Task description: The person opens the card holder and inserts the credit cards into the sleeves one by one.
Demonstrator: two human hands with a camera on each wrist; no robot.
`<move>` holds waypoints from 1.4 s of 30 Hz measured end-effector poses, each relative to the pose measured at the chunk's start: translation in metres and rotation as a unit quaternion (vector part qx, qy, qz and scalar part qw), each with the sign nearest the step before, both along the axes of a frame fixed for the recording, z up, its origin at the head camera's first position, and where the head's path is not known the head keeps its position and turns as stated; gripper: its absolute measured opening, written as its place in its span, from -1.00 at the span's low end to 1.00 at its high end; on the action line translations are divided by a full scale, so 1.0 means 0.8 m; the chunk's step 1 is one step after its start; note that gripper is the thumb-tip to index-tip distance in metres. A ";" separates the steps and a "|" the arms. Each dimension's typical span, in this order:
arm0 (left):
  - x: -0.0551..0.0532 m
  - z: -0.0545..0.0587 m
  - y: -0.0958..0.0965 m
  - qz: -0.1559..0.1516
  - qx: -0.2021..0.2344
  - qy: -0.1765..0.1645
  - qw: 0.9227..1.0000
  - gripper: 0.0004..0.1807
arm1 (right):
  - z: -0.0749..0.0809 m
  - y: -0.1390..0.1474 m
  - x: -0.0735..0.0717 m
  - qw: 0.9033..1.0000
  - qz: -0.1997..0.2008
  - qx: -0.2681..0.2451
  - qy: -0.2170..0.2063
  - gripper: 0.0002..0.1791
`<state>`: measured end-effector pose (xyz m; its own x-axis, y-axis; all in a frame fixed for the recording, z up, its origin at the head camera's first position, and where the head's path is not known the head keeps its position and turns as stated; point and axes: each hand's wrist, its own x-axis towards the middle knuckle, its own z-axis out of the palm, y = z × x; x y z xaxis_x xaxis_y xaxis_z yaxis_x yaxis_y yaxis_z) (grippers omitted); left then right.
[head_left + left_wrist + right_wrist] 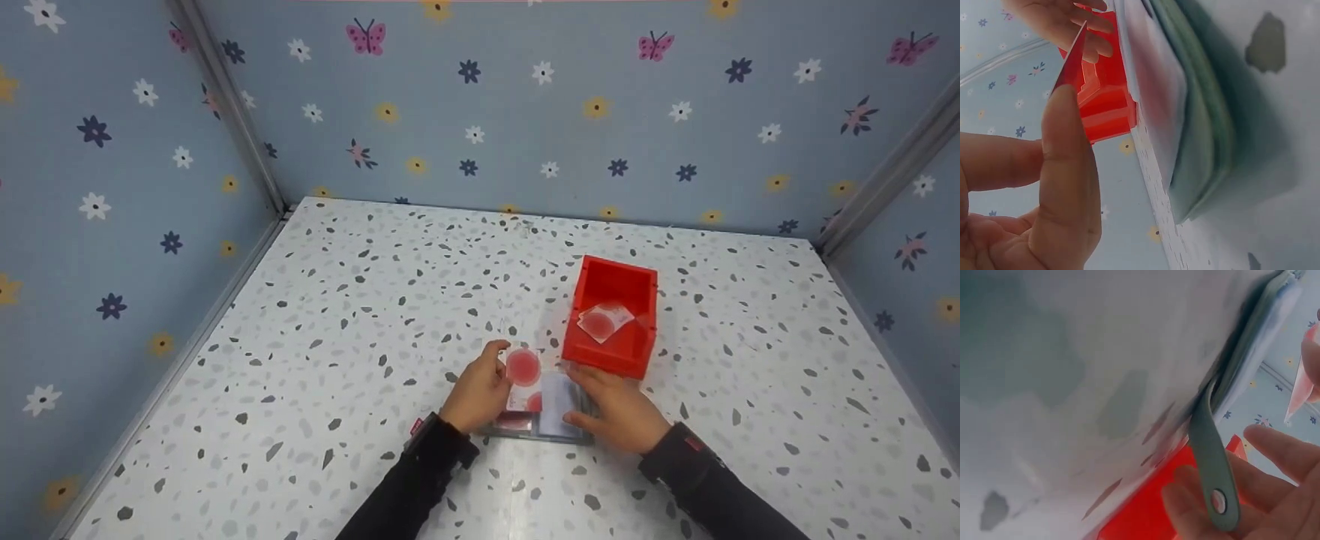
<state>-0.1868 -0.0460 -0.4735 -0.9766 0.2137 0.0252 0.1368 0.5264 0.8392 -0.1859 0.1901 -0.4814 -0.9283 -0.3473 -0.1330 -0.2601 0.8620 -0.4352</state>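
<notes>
My left hand (pixel 478 391) pinches a white card with red circles (pixel 523 371) between thumb and fingers, above the left side of an open card holder (pixel 559 409). In the left wrist view the card (pixel 1072 64) stands nearly edge-on. The holder has a green cover (pixel 1207 135) and clear sleeves; a pinkish card shows in the left one. My right hand (pixel 619 411) rests at the holder's right edge, its fingers extended and holding nothing. Seen from the right wrist, a green strap with a snap button (pixel 1213 467) sticks out in front of the fingers.
A red open box (pixel 607 361) stands just beyond the right hand, with a few similar cards (pixel 606 322) inside. The speckled white table (pixel 360 300) is bordered by flower-patterned panels (pixel 510 112) at the back and sides.
</notes>
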 end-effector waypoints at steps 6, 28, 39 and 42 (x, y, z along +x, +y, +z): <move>0.000 -0.004 0.001 -0.006 -0.020 -0.001 1.000 -0.40 | -0.001 0.001 0.001 0.998 0.005 0.061 -0.017 -0.06; 0.001 -0.008 0.007 -0.003 -0.050 -0.031 0.998 -0.44 | 0.002 0.002 0.000 0.996 -0.002 0.076 -0.053 0.03; 0.004 -0.008 0.019 -0.022 -0.067 -0.032 0.997 -0.45 | 0.002 0.002 0.001 0.996 -0.005 0.069 -0.052 0.04; 0.003 -0.009 0.021 -0.025 -0.065 -0.030 0.997 -0.46 | 0.002 0.002 0.002 0.996 -0.005 0.066 -0.053 0.05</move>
